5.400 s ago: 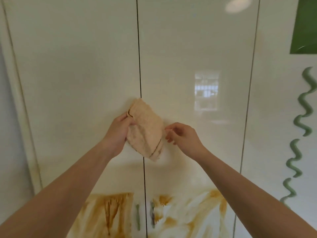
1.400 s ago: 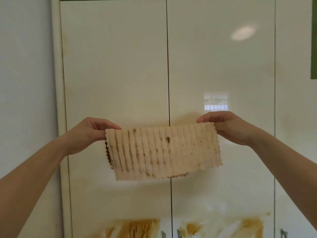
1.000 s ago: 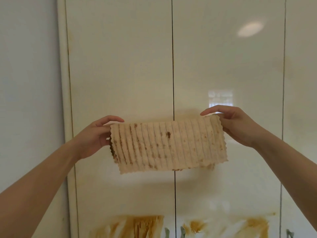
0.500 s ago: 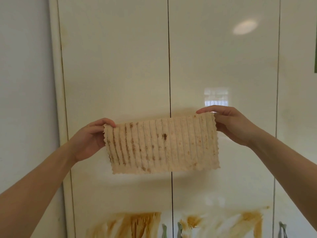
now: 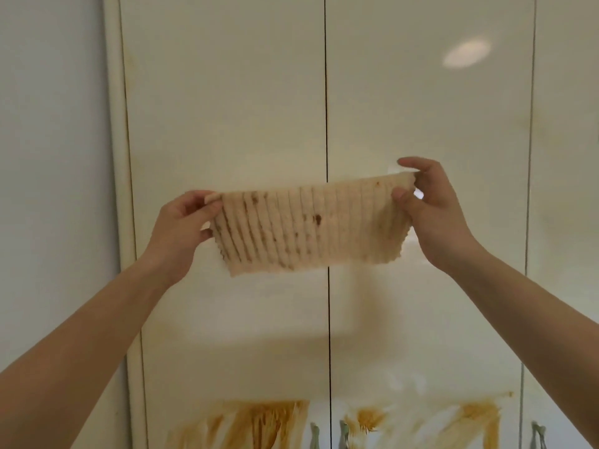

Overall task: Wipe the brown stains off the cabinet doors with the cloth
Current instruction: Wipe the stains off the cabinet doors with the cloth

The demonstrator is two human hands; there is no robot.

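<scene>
Beige ribbed cloth (image 5: 311, 228), flecked with small brown marks, hangs stretched between a person's two bare hands in front of a pair of glossy cream cabinet doors (image 5: 227, 108). The left hand (image 5: 181, 231) pinches the cloth's upper left corner, its fingers curled over the top edge and the thumb behind the fabric. The right hand (image 5: 434, 215) grips the upper right corner, with the thumb pressed on the near face and the forefinger lifted just above the edge. The cloth spans the dark seam (image 5: 326, 124) between the two doors, its right end higher than its left, and casts a soft shadow on the panels below; whether it touches them cannot be told. Well beneath it, at the foot of the frame, brown stains (image 5: 256, 422) streak both doors on either side of the seam, beside two pale green handles (image 5: 343, 432). A third door (image 5: 567, 157) stands to the right and a pale wall (image 5: 48, 157) to the left. An oval reflection (image 5: 466, 53) glows high on the right-hand door.
</scene>
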